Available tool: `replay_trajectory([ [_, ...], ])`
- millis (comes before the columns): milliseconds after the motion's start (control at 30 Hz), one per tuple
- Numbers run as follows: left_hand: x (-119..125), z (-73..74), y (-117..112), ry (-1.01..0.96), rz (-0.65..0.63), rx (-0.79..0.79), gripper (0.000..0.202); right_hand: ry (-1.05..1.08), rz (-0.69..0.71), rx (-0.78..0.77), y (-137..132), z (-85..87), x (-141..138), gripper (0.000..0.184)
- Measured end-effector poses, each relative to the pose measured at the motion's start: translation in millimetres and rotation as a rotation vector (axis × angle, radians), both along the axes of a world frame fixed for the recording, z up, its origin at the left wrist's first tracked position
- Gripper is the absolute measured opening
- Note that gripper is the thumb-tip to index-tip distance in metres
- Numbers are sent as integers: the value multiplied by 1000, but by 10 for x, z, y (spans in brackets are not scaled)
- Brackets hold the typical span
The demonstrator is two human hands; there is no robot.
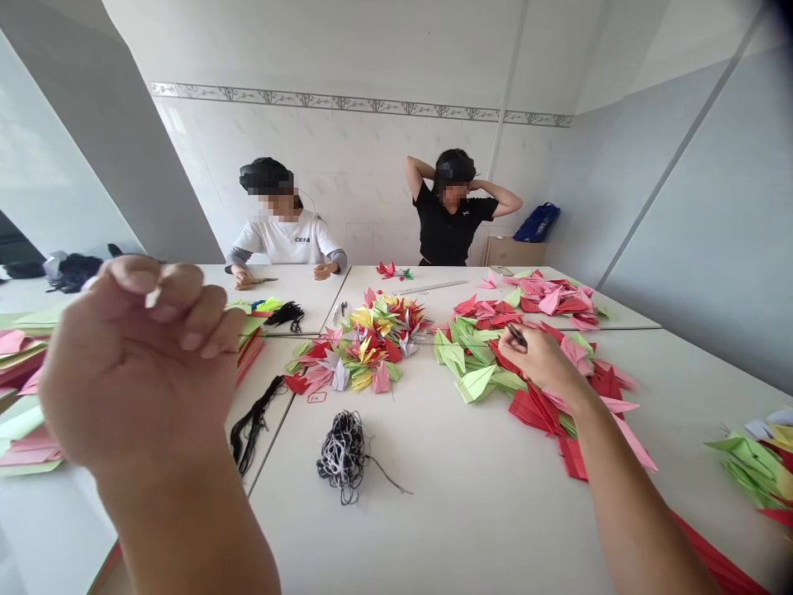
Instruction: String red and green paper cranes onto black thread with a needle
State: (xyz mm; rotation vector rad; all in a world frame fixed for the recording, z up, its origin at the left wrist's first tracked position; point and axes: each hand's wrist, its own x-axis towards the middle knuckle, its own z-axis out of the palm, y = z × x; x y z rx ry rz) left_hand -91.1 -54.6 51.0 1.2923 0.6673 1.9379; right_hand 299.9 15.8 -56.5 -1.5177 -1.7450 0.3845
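Observation:
My left hand (145, 355) is raised close to the camera, palm towards me, with its fingers curled in. The thumb and forefinger come together, and anything between them is too small to make out. Farther out, my right hand (533, 355) is closed on a small dark object (516, 335), whose kind I cannot tell. It is over a heap of folded paper cranes (474, 380) in green, red and pink. Left of that heap lies a mixed pile of paper cranes (372, 343). A tangle of black and white string (343, 454) rests on the table in front.
Black cords (257, 417) and stacks of coloured paper (18, 413) lie on the left. More folded paper (759, 463) is at the right edge. Across the white table (458, 504) sit a person in white (288, 240) and a person in black (452, 223) with both arms raised.

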Motion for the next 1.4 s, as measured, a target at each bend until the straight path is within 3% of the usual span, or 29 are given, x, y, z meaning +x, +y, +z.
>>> replay_trajectory([
  [67,164,-19,16,70,-11,51,11,-59,-4,29,-9,9,-37,21],
  [200,576,-170,92,524,-236,55,13,33,26,115,-137,92,-212,17],
  [367,1020,-373,88,793,-295,-34,18,435,305,71,-498,216,-560,29],
  [467,1146,-415,35,840,-326,-46,18,500,468,56,-668,252,-718,31],
  [567,1193,-423,-7,889,-343,-48,22,524,522,12,-735,252,-809,26],
  [800,1216,-449,-20,973,-330,-11,24,605,380,35,-730,240,-850,16],
  [933,1210,-450,-17,993,-310,6,28,561,403,68,-732,245,-838,23],
  [1000,1207,-444,-23,1005,-298,8,26,519,412,51,-738,243,-842,13],
  [1067,1207,-438,-28,1019,-289,12,25,502,411,42,-745,241,-846,17],
  [1167,1215,-435,-24,1054,-219,27,24,519,409,69,-753,246,-838,22],
  [1300,1241,-452,14,1085,-54,53,6,500,366,157,-759,270,-812,22],
  [1400,1251,-474,43,1059,-10,45,13,491,332,216,-753,283,-796,22],
])
